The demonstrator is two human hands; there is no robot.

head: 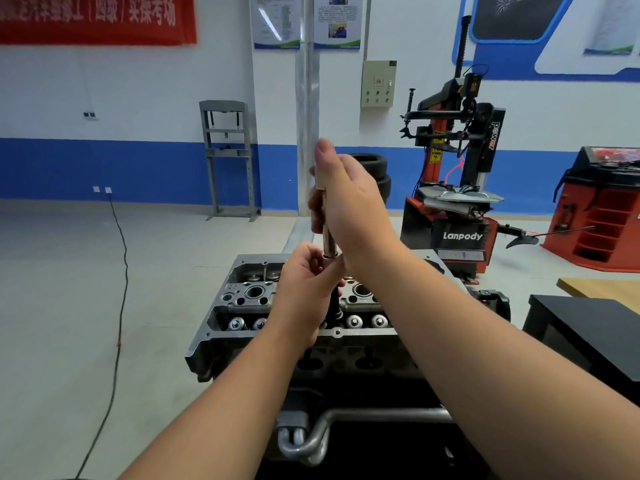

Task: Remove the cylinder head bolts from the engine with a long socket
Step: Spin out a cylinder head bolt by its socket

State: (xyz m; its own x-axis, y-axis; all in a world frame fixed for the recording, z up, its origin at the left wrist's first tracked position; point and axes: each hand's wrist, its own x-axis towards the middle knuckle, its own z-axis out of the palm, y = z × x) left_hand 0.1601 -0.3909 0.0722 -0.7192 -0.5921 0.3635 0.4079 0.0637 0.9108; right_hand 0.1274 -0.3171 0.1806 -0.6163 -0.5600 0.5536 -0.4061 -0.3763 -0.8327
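Observation:
A grey aluminium cylinder head (242, 299) sits on the engine in front of me, with valve springs and round bores showing on top. A long chrome socket tool (329, 242) stands upright over the middle of the head. My right hand (349, 199) is wrapped around its upper end, thumb pointing up. My left hand (304, 289) pinches the lower part of the tool where a dark bolt shank (335, 306) hangs below it, just above the head. The bolt's tip is hidden behind my fingers.
A red and black tyre changer (457, 188) stands behind the engine on the right, with a red cabinet (602, 220) beside it. A black table (588, 327) is at my right. A grey press frame (230, 157) and stacked tyres (375, 174) stand by the wall. A cable (121, 306) runs across the floor.

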